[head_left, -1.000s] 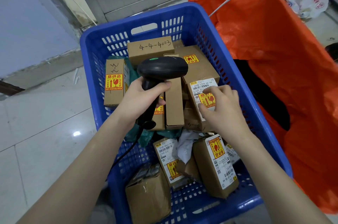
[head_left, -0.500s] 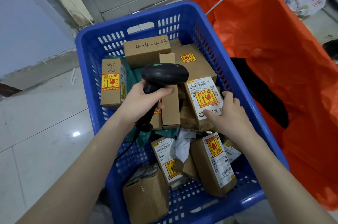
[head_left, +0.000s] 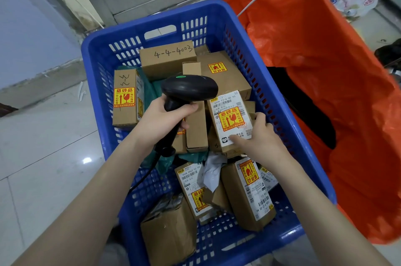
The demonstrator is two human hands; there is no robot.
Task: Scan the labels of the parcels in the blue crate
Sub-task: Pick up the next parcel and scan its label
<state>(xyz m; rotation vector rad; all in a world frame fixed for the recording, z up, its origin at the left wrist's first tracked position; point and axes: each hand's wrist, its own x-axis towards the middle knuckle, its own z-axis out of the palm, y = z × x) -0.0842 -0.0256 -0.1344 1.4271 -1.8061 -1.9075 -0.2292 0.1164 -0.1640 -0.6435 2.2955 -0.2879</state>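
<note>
Item in hand: black pistol-grip handheld barcode scanner (head_left: pixel 188 92), corded. Left hand (head_left: pixel 161 121) wrapped fully round its handle, fingers closed, scanner head projecting above the knuckles toward the right.

Item presented: small brown cardboard parcel with white shipping label and yellow-red fragile sticker (head_left: pixel 233 121). Right hand (head_left: pixel 259 137) grips its near end, thumb flat on the label's lower edge, fingers curled round the far side; parcel tilted label-up, just beyond the fingertips and immediately right of the scanner head.

Handling note: the barcode strip sits at the label's top, clear of the thumb. Best practice, by judgement: keep the thumb low, hold the label face flat, and aim the scanner's window at that strip.

Container: blue slotted plastic crate (head_left: pixel 280 118). Contents: many brown cardboard parcels, loosely heaped, some label-up below the right wrist, one hand-marked box (head_left: pixel 168 57) beyond the scanner, plus green wrapping.

Adjacent: orange plastic-lined bin (head_left: pixel 325 53), right of the right hand; contents dark, unidentifiable.
</note>
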